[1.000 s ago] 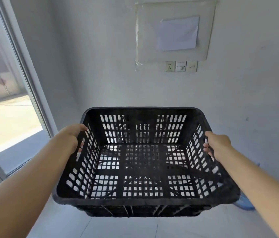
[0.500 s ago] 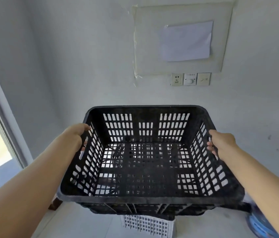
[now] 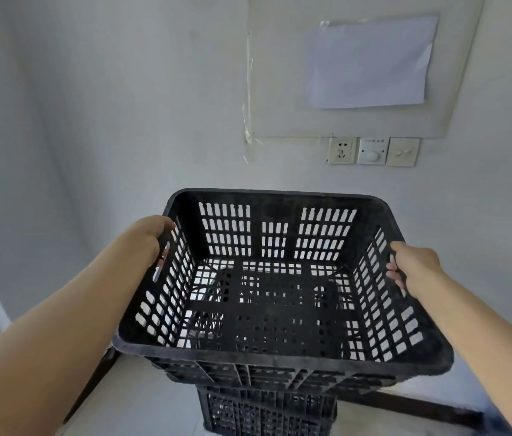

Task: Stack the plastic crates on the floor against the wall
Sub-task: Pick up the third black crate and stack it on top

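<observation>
**Black crate in both your hands, above another by the wall**

You hold an open black crate [image 3: 279, 357] level in front of you, its slotted bottom facing the floor [image 3: 141, 404]. Your left hand [image 3: 147, 237] is at the crate's 9 o'clock side. Its fingers [image 3: 161, 256] are curled into the handle slot and grasp the wall there. Your right hand [image 3: 415, 265] is at the 3 o'clock side, fingers [image 3: 394, 272] wrapped round that wall in the same way, so both hands are clenched on the crate. Directly under it, toward 6 o'clock, a second black crate [image 3: 267, 410] stands on the floor close to the wall [image 3: 122, 121]. The held crate covers its top, so you cannot tell whether the two touch. A dark skirting strip [image 3: 91, 385] runs along the floor at 7 o'clock. On the wall at 1 o'clock a sheet of paper [image 3: 367, 62] hangs on a pale panel, with a socket [image 3: 341, 151], a dial [image 3: 372, 151] and a switch [image 3: 402, 151] in a row just below it
</observation>
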